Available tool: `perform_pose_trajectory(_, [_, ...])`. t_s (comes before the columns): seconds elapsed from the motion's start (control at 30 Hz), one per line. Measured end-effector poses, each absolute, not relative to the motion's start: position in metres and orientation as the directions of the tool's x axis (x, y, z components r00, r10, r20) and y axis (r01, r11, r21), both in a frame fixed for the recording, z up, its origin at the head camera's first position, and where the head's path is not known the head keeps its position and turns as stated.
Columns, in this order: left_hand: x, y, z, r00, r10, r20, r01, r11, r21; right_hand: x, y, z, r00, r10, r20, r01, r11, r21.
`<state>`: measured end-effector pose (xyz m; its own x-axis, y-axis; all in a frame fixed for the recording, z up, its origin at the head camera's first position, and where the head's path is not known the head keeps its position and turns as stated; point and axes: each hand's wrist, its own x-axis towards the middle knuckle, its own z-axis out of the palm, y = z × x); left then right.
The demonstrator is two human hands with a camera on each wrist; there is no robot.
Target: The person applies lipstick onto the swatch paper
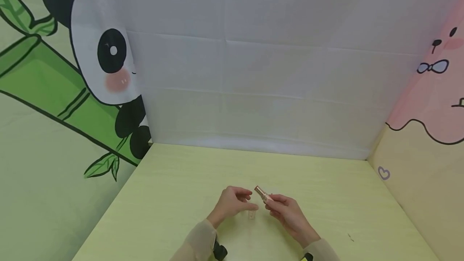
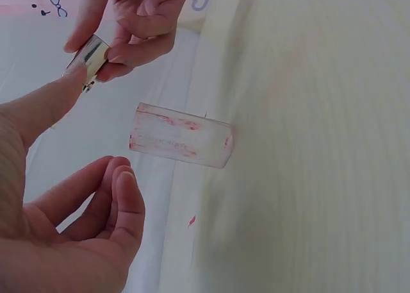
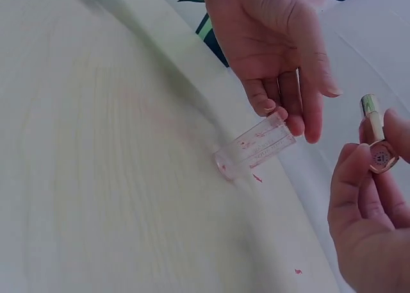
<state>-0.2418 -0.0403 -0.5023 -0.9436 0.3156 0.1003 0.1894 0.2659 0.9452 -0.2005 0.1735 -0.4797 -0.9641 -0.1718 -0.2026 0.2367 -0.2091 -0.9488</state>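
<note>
My right hand (image 1: 288, 216) pinches a slim gold lipstick tube (image 1: 262, 193) between thumb and fingers, above the table. In the head view its far end looks reddish and points up and to the left. My left hand (image 1: 233, 204) hovers to the left of it, fingers loosely bent, thumb stretched toward the tube, holding nothing. Below and between the hands, a clear cap (image 2: 181, 136) with red smears inside stands upright on the table. The right wrist view shows the clear cap (image 3: 254, 149) just beneath the left fingertips; I cannot tell whether they touch it.
The pale yellow table (image 1: 174, 188) carries small red marks (image 3: 298, 271) near the cap and a dark fleck (image 1: 351, 237) to the right. A white sheet (image 1: 253, 71) hangs behind it. Printed side panels show a panda (image 1: 98, 15) at left and a pink figure (image 1: 435, 96) at right.
</note>
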Motion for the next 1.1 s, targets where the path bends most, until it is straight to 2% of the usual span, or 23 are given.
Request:
perform_pose_trajectory(0.23, [-0.237,-0.037,-0.507,-0.944,0.326,0.054,0.195,0.417,0.888,-0.198,0.179,-0.48,-0.961,-0.172,-0.215,0.243,-0.166,-0.956])
perform_pose_trajectory(0.53, [-0.233,-0.035,-0.513,-0.934,0.348,0.081,0.257,0.495,0.83,-0.197,0.184,-0.484,-0.959,-0.194,-0.206,0.23,-0.11,-0.967])
perform_pose_trajectory(0.73, [-0.231,-0.034,-0.513,-0.924,0.362,0.121,0.305,0.507,0.806,-0.197,0.186,-0.489,-0.968,-0.189,-0.163,0.166,-0.001,-0.986])
perform_pose_trajectory(1.1, [-0.226,-0.035,-0.499,-0.91,0.389,0.142,0.316,0.432,0.845,-0.197,0.185,-0.486,-0.982,-0.185,-0.034,-0.004,0.2,-0.98])
